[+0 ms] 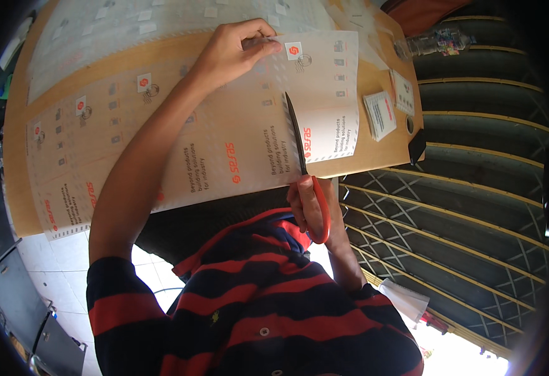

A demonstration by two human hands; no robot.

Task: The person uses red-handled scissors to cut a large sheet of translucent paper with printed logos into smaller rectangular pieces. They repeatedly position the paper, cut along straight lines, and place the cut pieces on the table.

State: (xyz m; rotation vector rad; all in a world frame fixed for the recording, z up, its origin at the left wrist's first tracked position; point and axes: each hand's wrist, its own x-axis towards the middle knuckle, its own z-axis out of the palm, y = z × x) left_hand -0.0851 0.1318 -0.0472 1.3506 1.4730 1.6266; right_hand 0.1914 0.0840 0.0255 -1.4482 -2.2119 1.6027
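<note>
A long translucent sheet (221, 119) printed with red logos and grey lettering lies along the near side of the wooden table. My left hand (240, 53) pinches its far edge between thumb and fingers, close to a small white square label (293, 51). At the near edge, my right hand (305, 203) is closed around the red handles of a pair of scissors. One long dark blade of the scissors (295, 131) points away from me, along the striped line between two printed panels. The right-end panel (331, 81) looks brighter than the rest. The other blade is hidden.
More translucent printed sheets (99, 37) spread over the far part of the table (17, 156). At right lie a stack of small printed cards (381, 117), another card (402, 91) and a clear plastic bottle (437, 44). A dark slatted shutter (475, 150) stands beyond the right edge.
</note>
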